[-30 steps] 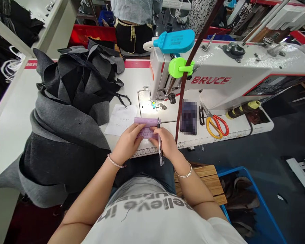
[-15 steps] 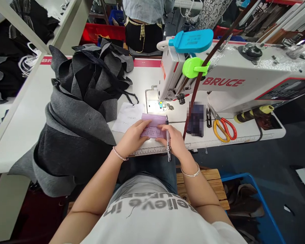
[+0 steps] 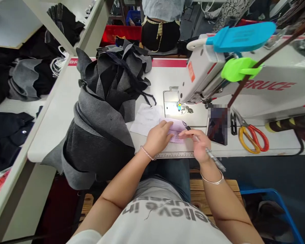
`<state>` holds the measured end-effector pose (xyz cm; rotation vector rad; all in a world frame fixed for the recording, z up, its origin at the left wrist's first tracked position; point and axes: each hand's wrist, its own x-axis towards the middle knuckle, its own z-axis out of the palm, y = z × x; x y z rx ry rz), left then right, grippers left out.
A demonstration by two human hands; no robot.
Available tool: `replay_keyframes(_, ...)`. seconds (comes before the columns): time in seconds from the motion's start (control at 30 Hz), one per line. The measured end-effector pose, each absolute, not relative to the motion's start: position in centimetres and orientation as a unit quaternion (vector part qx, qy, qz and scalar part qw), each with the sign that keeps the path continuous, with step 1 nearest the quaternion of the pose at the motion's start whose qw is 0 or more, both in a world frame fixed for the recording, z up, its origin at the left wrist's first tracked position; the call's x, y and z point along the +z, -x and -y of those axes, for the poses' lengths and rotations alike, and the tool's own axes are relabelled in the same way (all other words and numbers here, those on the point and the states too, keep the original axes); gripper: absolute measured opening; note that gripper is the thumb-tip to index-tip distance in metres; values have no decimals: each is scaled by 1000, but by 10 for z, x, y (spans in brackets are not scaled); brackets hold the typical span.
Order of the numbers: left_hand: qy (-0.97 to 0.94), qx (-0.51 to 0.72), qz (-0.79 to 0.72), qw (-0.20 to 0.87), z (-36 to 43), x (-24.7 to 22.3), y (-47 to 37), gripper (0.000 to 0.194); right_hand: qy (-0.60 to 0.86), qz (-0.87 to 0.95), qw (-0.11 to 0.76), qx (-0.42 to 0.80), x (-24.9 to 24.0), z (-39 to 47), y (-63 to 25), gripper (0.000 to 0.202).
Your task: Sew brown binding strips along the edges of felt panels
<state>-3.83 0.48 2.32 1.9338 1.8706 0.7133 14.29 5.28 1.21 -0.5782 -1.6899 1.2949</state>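
On the front of the white sewing table lies a small purple paper slip point(image 3: 177, 130) with handwritten lines. My left hand point(image 3: 159, 136) grips its left side, fingers over the paper and thumb at the lower edge. A silver pen point(image 3: 215, 159) with a black tip rests in my right hand point(image 3: 201, 146), its tip pointing up and left above the slip. The fingers of this hand reach to the slip's right edge. A white sheet point(image 3: 145, 118) with faint writing lies partly beneath the slip's left side.
Dark grey fabric point(image 3: 99, 135) is heaped on the left. The sewing machine point(image 3: 203, 71) stands behind my right hand. Right of that hand lie a blurred phone-like dark object point(image 3: 218, 125), black thread snips point(image 3: 233, 124) and scissors point(image 3: 254, 137). Another person point(image 3: 161, 30) is across the table.
My view has swung left, shifting the scene rightward. My right hand has moved off the slip's lower edge, and the pen in it has tilted from upright to slanting.
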Motion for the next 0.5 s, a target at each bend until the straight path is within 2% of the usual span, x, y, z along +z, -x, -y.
replay_keyframes(0.1,-672,280,-658,191,-6,19,40,36,229,608,471,597,16,-57,-134,63)
replay_keyframes(0.17,-664,304,-655,194,-5,16,42,35,229,572,470,632,18,-61,-127,61)
replay_keyframes(0.33,-674,345,-622,198,-4,10,47,46,282,581,444,621,11,-67,-117,18)
replay_keyframes(0.5,-693,354,-602,180,4,15,47,41,306,610,394,616,8,-66,-117,31)
